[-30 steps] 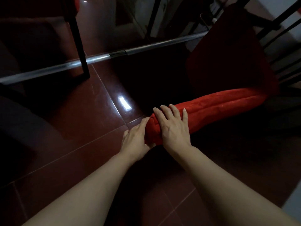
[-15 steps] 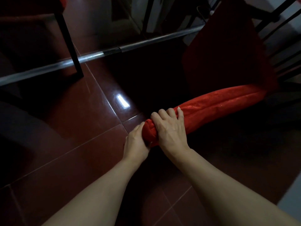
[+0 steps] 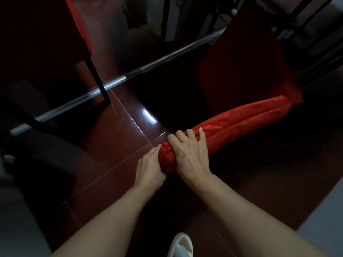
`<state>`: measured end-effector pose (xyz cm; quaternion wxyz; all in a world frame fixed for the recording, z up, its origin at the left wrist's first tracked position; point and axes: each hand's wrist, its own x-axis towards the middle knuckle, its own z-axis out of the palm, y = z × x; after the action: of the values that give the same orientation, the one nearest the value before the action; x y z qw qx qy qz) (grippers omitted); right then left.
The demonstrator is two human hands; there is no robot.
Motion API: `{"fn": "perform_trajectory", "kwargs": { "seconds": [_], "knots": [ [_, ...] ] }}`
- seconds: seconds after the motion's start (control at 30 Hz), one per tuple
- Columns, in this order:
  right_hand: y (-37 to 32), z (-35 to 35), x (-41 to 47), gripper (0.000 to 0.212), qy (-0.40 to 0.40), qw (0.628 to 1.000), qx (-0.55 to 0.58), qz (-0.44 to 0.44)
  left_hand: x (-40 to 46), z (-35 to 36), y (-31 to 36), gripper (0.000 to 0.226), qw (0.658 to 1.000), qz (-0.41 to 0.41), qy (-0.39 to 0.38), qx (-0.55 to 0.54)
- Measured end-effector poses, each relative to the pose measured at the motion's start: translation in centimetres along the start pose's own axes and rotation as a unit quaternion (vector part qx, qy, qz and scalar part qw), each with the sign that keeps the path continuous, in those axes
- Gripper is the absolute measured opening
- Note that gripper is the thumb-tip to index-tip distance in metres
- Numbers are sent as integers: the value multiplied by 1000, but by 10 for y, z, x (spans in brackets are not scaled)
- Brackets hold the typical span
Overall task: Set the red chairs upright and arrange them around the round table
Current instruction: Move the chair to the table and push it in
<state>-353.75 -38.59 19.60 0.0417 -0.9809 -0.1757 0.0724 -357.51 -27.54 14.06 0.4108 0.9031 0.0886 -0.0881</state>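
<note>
Floor of glossy dark red tiles carries a tipped red padded fabric chair, backrest edge low and near the tiles. Second red chair on black legs stands upper left. Right hand curls over the backrest's near end, left hand clasps it from beside; both sets of fingers wrapped round fabric.

Bright red chair, glossy maroon floor tiles, white slipper.
</note>
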Motion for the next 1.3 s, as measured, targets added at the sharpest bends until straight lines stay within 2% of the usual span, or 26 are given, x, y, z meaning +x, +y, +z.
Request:
{"fn": "perform_trajectory", "kwargs": {
  "seconds": [0.13, 0.37, 0.47, 0.6, 0.93, 1.3],
  "knots": [
    [0, -61, -7, 29, -10, 1000, 12, 8, -10, -42, 48, 54, 998, 21, -18, 48],
    [33, -156, -24, 25, 6, 998, 49, 43, -18, -80, 142, 38, 989, 80, 18, 125],
    [59, -194, -35, 46, 4, 997, 57, 51, -19, -81, 186, 35, 985, 101, 21, 137],
    [104, -236, -46, 31, 55, 996, 54, 53, -17, -80, 249, 37, 976, 139, 23, 165],
    [200, -317, -64, 50, 109, 990, 34, 84, -5, -67, 373, 35, 952, 223, 33, 206],
    [278, -383, -77, 53, 117, 979, 55, 156, 19, -46, 477, 34, 926, 302, -13, 226]
  ]
}}
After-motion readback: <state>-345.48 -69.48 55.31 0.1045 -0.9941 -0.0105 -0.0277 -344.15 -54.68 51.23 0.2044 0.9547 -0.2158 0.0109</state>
